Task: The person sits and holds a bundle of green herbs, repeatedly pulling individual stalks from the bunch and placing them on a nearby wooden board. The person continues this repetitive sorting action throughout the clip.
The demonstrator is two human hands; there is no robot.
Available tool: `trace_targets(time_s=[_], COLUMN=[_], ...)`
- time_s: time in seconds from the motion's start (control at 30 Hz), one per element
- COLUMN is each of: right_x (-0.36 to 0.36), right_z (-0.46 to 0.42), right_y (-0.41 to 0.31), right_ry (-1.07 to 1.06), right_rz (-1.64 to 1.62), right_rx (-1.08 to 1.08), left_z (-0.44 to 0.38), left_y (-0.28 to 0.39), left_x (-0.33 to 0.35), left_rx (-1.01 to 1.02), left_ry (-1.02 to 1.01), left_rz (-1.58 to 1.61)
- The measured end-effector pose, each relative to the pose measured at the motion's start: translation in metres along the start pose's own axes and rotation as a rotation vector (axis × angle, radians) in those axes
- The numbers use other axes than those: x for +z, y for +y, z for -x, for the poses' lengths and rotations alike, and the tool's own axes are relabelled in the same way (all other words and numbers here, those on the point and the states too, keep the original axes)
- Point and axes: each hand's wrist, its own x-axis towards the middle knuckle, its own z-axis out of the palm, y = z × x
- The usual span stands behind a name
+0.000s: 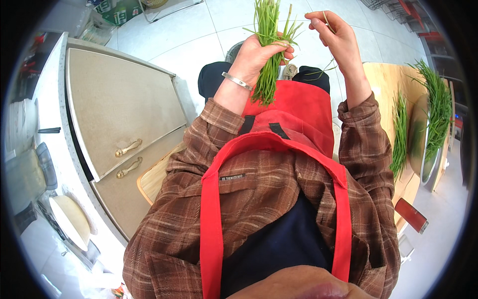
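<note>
My left hand (pixel 254 56), with a metal bracelet at the wrist, is closed around a bunch of green chives (pixel 269 76). The pale stem ends point away from me and the thin tips hang toward my lap. Off to the right of the bunch, my right hand (pixel 338 35) is raised, fingers curled. A thin chive blade (pixel 328 23) is pinched in its fingers. Another loose strand (pixel 324 70) shows below that hand, over my dark trouser leg. My red apron (pixel 298 101) covers my lap under the bunch.
At right, a wooden table (pixel 377 76) carries a pile of chives (pixel 399 134), a metal bowl (pixel 416 138) heaped with more chives (pixel 438 108), and a red can (pixel 410 215). A cabinet (pixel 119 101) stands at left. Between my knees a bin (pixel 233 52) is partly hidden.
</note>
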Motion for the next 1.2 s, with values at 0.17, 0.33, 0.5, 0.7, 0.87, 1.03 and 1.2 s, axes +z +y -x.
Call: trace_targets(time_s=[0.17, 0.33, 0.5, 0.7, 0.87, 1.03, 1.2], right_x=[0.007, 0.018, 0.013, 0.009, 0.006, 0.010, 0.009], right_z=[-0.002, 0.002, 0.002, 0.005, 0.007, 0.009, 0.007], right_y=[-0.006, 0.004, 0.004, 0.001, -0.001, -0.003, 0.000], right_ry=[-0.093, -0.156, -0.105, -0.108, -0.176, -0.218, -0.165], right_rz=[-0.044, -0.071, -0.204, -0.299, -0.283, -0.259, -0.265], right_rx=[0.034, 0.041, 0.089, 0.135, 0.158, 0.130, 0.124], left_z=[0.001, 0.003, 0.003, 0.002, 0.005, 0.004, 0.002], left_y=[0.001, 0.002, 0.001, 0.002, 0.007, 0.006, 0.003], left_x=[0.002, 0.008, 0.006, 0.006, 0.010, 0.010, 0.008], left_rx=[0.004, 0.005, 0.015, 0.042, 0.021, 0.003, 0.033], left_ry=[-0.009, -0.017, -0.021, -0.029, -0.020, 0.005, 0.032], left_rz=[-0.019, -0.008, 0.035, -0.029, 0.068, 0.067, 0.046])
